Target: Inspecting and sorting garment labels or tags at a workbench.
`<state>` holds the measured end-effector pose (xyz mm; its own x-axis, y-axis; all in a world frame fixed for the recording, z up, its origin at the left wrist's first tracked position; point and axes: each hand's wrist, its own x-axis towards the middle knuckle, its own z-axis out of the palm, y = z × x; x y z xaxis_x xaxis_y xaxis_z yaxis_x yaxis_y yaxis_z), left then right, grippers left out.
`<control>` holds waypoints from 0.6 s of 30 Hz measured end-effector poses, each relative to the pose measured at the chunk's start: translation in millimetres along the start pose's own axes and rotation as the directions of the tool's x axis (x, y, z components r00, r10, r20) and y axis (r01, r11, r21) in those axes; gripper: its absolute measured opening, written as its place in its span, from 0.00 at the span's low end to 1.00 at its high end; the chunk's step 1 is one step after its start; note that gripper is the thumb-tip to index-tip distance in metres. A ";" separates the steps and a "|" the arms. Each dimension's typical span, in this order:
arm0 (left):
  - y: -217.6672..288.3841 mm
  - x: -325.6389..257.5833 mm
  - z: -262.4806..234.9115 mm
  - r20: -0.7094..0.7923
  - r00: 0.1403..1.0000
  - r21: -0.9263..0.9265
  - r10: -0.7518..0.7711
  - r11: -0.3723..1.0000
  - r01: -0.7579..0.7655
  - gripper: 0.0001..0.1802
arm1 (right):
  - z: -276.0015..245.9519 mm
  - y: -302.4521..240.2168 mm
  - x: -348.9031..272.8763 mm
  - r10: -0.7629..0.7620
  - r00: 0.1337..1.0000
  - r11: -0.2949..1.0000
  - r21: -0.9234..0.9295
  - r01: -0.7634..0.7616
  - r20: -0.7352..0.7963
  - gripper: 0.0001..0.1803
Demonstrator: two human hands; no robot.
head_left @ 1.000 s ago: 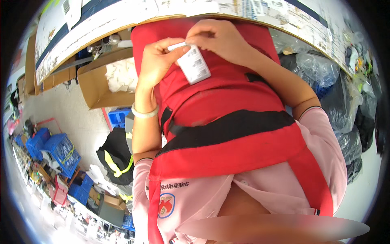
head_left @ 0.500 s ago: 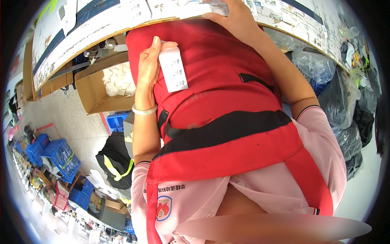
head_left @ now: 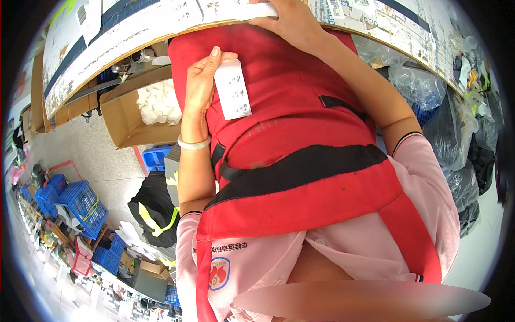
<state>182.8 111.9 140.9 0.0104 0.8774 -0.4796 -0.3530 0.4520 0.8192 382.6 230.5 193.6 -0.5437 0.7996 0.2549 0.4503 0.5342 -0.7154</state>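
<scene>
You are facing a scuffed white worktable [head_left: 126, 47], and printed label sheets [head_left: 182, 9] are lying on its top. To your left, a red marking line [head_left: 141, 161] is running over the grey floor [head_left: 102, 145].

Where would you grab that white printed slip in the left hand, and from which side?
Probably the lower end of the white printed slip, pinched across its flat faces, coming from the person's right. The left hand holds its top end and sits along its left side, while the lower end and right edge show uncovered over the red apron.
</scene>
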 end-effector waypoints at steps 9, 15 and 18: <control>0.3 1.0 1.8 -0.010 1.000 0.007 0.013 1.000 -0.013 0.21 | 5.4 9.5 -0.3 -0.029 0.999 0.999 -0.030 0.029 -0.026 0.34; -5.5 2.9 2.2 -0.019 0.999 0.018 0.030 0.999 -0.030 0.16 | -9.0 8.5 -4.1 -0.034 0.999 0.998 -0.058 0.032 -0.025 0.34; -4.0 4.6 10.6 -0.056 0.961 0.219 0.271 0.942 -0.253 0.11 | -23.9 11.3 -14.5 -0.018 0.996 0.998 -0.069 0.011 -0.089 0.32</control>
<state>194.2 115.9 138.7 -0.1379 0.9565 -0.2569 -0.1303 0.2396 0.9621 412.5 231.5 197.3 -0.4865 0.8114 0.3241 0.4920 0.5610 -0.6658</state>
